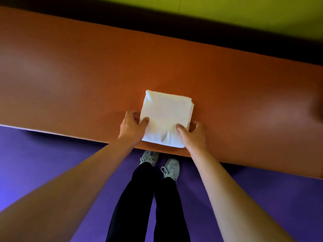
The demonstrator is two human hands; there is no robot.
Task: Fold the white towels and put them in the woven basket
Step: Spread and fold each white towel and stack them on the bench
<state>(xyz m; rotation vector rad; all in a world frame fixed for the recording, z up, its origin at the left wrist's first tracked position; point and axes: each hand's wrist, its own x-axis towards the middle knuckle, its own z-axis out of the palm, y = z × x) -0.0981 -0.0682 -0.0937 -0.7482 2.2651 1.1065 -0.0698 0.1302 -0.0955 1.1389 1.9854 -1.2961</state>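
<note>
A white towel (166, 116), folded into a thick square, lies on the orange table (87, 75) close to its near edge. My left hand (131, 126) grips the towel's near left corner, thumb on top and fingers tucked under the left side. My right hand (192, 135) grips the near right corner the same way, thumb pressing a crease into the cloth. No woven basket is in view.
The table runs the width of the view, with a dark gap and a green wall (244, 14) behind it. A blurred dark shape (318, 105) shows at the right edge. My legs and grey shoes (160, 165) stand on purple floor below the table edge.
</note>
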